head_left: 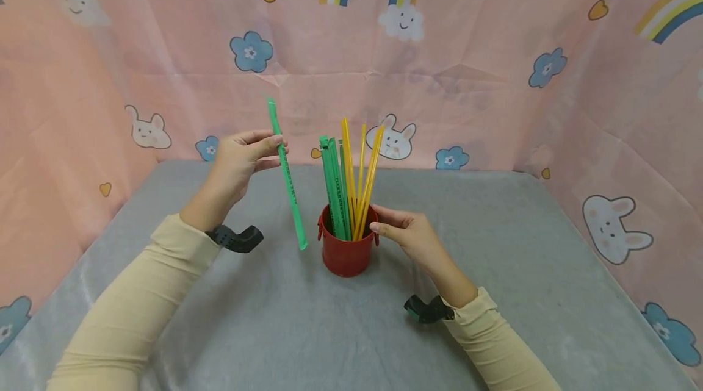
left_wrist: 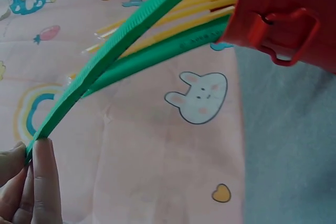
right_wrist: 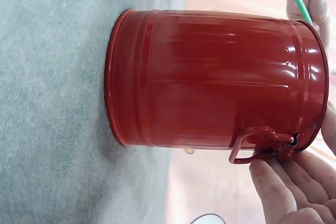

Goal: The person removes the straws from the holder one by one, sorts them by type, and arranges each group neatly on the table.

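Note:
My left hand (head_left: 244, 159) pinches a green wrapped straw (head_left: 288, 180) near its upper end, with small dark print down its side. The straw hangs slightly tilted, left of a small red metal bucket (head_left: 347, 257) and apart from it in the head view. Inside the bucket stand several green wrapped straws (head_left: 336, 190) and several yellow straws (head_left: 362, 196), leaning; their lower ends are hidden. My right hand (head_left: 414, 235) holds the bucket's right rim between thumb and fingers, beside the wire handle (right_wrist: 257, 142). The bucket stands upright on the table.
A grey cloth covers the table (head_left: 527, 257). Pink fabric (head_left: 472, 74) printed with rainbows, rabbits and flowers hangs behind it and at both sides. Black wrist cameras sit on the left wrist (head_left: 236, 238) and the right wrist (head_left: 428, 308).

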### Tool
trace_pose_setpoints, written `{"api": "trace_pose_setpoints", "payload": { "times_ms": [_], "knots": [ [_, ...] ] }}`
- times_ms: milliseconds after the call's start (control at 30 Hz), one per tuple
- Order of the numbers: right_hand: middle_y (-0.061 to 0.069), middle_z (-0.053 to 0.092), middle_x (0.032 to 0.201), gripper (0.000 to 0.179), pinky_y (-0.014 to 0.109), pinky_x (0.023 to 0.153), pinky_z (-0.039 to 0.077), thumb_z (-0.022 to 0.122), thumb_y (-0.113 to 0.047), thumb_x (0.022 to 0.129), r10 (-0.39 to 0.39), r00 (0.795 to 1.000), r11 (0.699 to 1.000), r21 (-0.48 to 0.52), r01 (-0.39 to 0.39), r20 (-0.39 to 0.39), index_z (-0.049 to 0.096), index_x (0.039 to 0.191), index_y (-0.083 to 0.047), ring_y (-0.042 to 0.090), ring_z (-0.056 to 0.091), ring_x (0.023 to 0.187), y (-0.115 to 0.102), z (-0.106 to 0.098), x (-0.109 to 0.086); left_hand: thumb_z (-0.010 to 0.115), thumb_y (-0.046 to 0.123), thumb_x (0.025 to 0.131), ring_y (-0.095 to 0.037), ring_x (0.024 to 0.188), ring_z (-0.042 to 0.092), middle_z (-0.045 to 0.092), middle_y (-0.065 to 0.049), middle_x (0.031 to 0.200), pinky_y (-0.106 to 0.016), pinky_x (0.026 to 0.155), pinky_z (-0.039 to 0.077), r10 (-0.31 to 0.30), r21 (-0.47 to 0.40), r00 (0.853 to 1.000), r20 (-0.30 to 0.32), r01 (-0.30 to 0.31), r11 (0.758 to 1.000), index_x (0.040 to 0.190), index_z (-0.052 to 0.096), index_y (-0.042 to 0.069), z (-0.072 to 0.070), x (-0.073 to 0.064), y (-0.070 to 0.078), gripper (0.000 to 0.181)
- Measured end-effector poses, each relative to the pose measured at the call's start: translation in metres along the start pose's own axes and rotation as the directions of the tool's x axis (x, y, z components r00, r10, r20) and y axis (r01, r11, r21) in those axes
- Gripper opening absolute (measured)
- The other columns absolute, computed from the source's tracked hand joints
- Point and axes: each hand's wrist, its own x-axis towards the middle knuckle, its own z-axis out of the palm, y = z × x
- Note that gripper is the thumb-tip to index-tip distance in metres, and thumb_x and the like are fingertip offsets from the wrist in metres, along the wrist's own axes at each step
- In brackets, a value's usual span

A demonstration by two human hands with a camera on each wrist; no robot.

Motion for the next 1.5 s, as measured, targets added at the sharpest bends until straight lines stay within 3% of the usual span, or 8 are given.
{"api": "trace_pose_setpoints", "payload": {
  "times_ms": [200, 500, 700, 867, 1033, 1133, 1367, 1500],
  "knots": [
    [0.011, 0.061, 0.137, 0.049, 0.047, 0.108, 0.047, 0.07, -0.026, 0.094, 0.01, 1.0, 1.0, -0.001, -0.01, 0.003, 0.059, 0.14, -0.012, 0.027, 0.056, 0.133, -0.001, 0.0, 0.0, 0.072, 0.019, 0.092, -0.007, 0.085, 0.072, 0.076, 0.009, 0.083, -0.022, 0.075, 0.06, -0.098, 0.041, 0.995, 0.016, 0.097, 0.994, 0.093, 0.076, 0.018, -0.004, 0.007, -0.012, 0.004],
    [0.012, 0.061, 0.136, 0.047, 0.047, 0.108, 0.047, 0.069, -0.023, 0.095, 0.006, 1.0, 1.0, 0.002, -0.006, 0.003, 0.059, 0.14, -0.011, 0.028, 0.057, 0.132, -0.002, 0.0, 0.0, 0.068, 0.021, 0.095, -0.001, 0.082, 0.07, 0.072, 0.014, 0.082, -0.019, 0.075, 0.059, -0.207, 0.173, 0.978, 0.017, 0.201, 0.964, 0.132, 0.059, -0.005, -0.007, 0.014, -0.028, 0.046],
    [0.012, 0.061, 0.137, 0.048, 0.047, 0.108, 0.047, 0.069, -0.024, 0.095, -0.004, 1.0, 1.0, 0.0, 0.004, 0.005, 0.058, 0.139, -0.01, 0.028, 0.056, 0.132, 0.0, 0.0, 0.0, 0.067, 0.017, 0.096, -0.003, 0.079, 0.07, 0.072, 0.009, 0.082, -0.023, 0.077, 0.06, -0.226, 0.214, 0.973, 0.055, 0.209, 0.954, 0.124, 0.063, -0.007, -0.006, 0.019, -0.043, 0.038],
    [0.011, 0.062, 0.136, 0.049, 0.047, 0.107, 0.048, 0.07, -0.026, 0.094, 0.003, 1.0, 1.0, -0.001, -0.003, 0.005, 0.059, 0.139, -0.011, 0.027, 0.057, 0.132, 0.0, 0.0, -0.001, 0.066, 0.016, 0.096, -0.007, 0.082, 0.072, 0.076, 0.0, 0.089, -0.025, 0.078, 0.061, -0.284, 0.234, 0.956, 0.072, 0.261, 0.937, 0.123, 0.064, -0.006, -0.005, 0.022, -0.053, 0.035],
    [0.009, 0.062, 0.136, 0.051, 0.047, 0.107, 0.048, 0.071, -0.029, 0.093, 0.017, 1.0, 1.0, -0.003, -0.017, 0.001, 0.059, 0.139, -0.013, 0.026, 0.057, 0.131, -0.001, 0.001, -0.001, 0.064, 0.015, 0.097, -0.01, 0.086, 0.073, 0.075, 0.003, 0.085, -0.025, 0.078, 0.061, -0.307, 0.232, 0.947, 0.098, 0.279, 0.932, 0.127, 0.062, -0.009, -0.006, 0.025, -0.061, 0.038],
    [0.009, 0.062, 0.136, 0.051, 0.046, 0.107, 0.048, 0.071, -0.029, 0.093, 0.013, 1.0, 1.0, -0.006, -0.013, 0.0, 0.059, 0.14, -0.012, 0.026, 0.057, 0.131, 0.0, 0.001, -0.001, 0.065, 0.016, 0.097, -0.009, 0.085, 0.073, 0.075, 0.004, 0.085, -0.028, 0.082, 0.061, -0.319, 0.251, 0.943, 0.096, 0.287, 0.924, 0.127, 0.062, -0.009, -0.006, 0.027, -0.066, 0.039],
    [0.011, 0.062, 0.136, 0.05, 0.045, 0.107, 0.048, 0.071, -0.026, 0.093, -0.001, 1.0, 1.0, 0.006, 0.001, 0.0, 0.059, 0.139, -0.011, 0.027, 0.058, 0.13, 0.001, 0.001, 0.0, 0.066, 0.017, 0.096, -0.01, 0.086, 0.073, 0.076, -0.008, 0.099, -0.036, 0.093, 0.058, -0.376, 0.269, 0.925, 0.06, 0.347, 0.898, 0.128, 0.064, -0.006, -0.008, 0.031, -0.078, 0.039],
    [0.01, 0.062, 0.136, 0.049, 0.045, 0.107, 0.049, 0.07, -0.025, 0.094, 0.007, 1.0, 1.0, 0.008, -0.007, -0.002, 0.059, 0.139, -0.011, 0.026, 0.058, 0.13, 0.001, 0.001, 0.001, 0.066, 0.015, 0.097, -0.007, 0.08, 0.072, 0.076, -0.004, 0.093, -0.04, 0.097, 0.056, -0.402, 0.26, 0.915, 0.047, 0.377, 0.889, 0.131, 0.061, -0.006, -0.007, 0.032, -0.082, 0.041]
  ]
}}
